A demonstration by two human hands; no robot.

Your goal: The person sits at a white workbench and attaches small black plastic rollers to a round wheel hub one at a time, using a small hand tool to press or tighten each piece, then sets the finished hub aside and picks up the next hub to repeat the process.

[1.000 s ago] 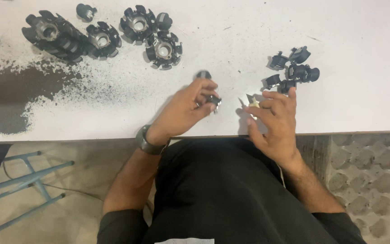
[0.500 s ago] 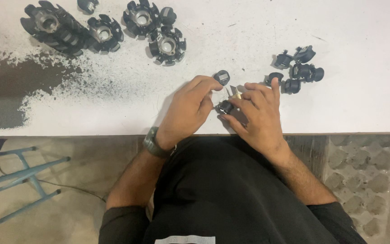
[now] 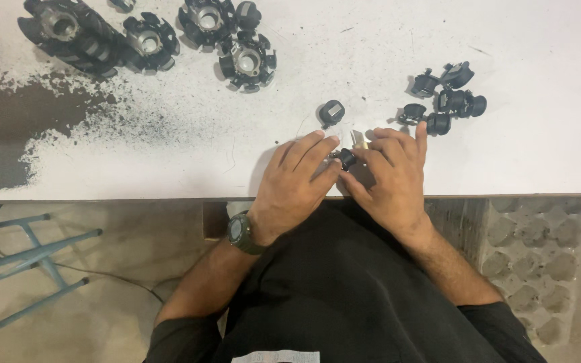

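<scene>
Now my left hand [image 3: 295, 180] and right hand [image 3: 390, 176] meet at the table [image 3: 539, 154] edge, fingers curled in and pressed around one small black part [image 3: 346, 158]. It sits between the fingertips of both hands, pinched from either side, low over the white top. A pale bit [image 3: 358, 140] pokes up just above my right fingers; I cannot tell what it is. One loose cap [image 3: 331, 112] lies just beyond my left fingertips. A cluster of small black pieces [image 3: 446, 104] rests near my right hand. Larger finned hubs [image 3: 247, 62] stand well apart, far back left.
</scene>
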